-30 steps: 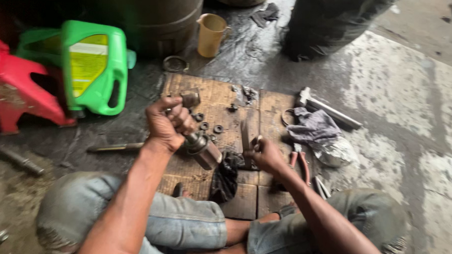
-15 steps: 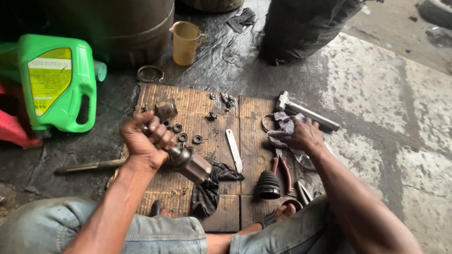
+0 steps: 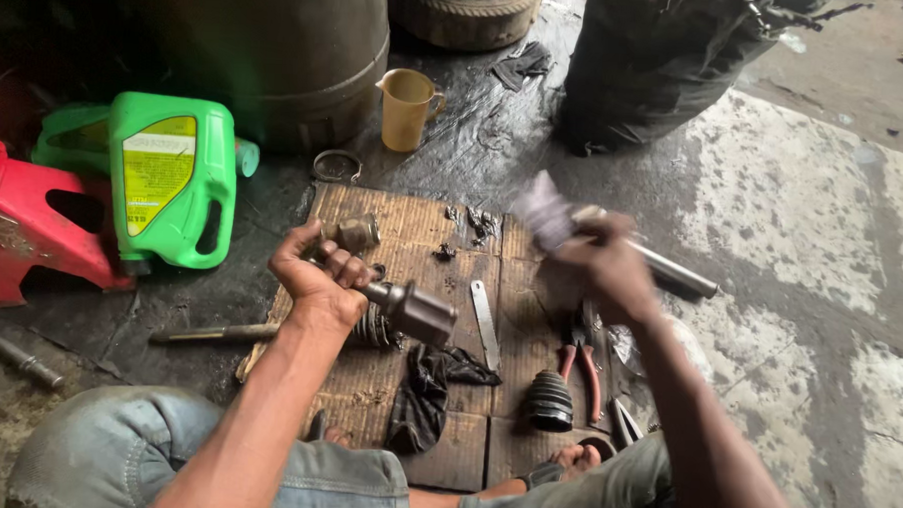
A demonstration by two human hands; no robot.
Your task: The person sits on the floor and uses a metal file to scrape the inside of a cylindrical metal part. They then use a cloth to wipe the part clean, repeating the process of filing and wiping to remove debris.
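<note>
At the far left a red stand [image 3: 22, 224] sits on the floor off the mat's left edge, with a green jug [image 3: 171, 179] just beside it. A metal rod [image 3: 214, 333] lies against the left edge of the slatted mat [image 3: 413, 218].

The left hand [image 3: 316, 274] is closed around the shaft of a greasy axle joint [image 3: 410, 308], held above the mat's left half. The joint looks like solid steel: heavy, stiff and probably slick with grease, so the narrow shaft, where the fingers wrap fully, seems the surest hold.

Mid-mat lie a dark cloth [image 3: 429, 388], a flat blade [image 3: 485, 323] and a ribbed rubber boot [image 3: 549, 400]; a yellow cup [image 3: 408, 107] stands beyond the far edge.

The right hand [image 3: 606, 269], blurred, pinches a pale rag [image 3: 543, 209] above the mat's right edge, over red pliers [image 3: 583, 364] and a steel bar [image 3: 676, 272].
</note>
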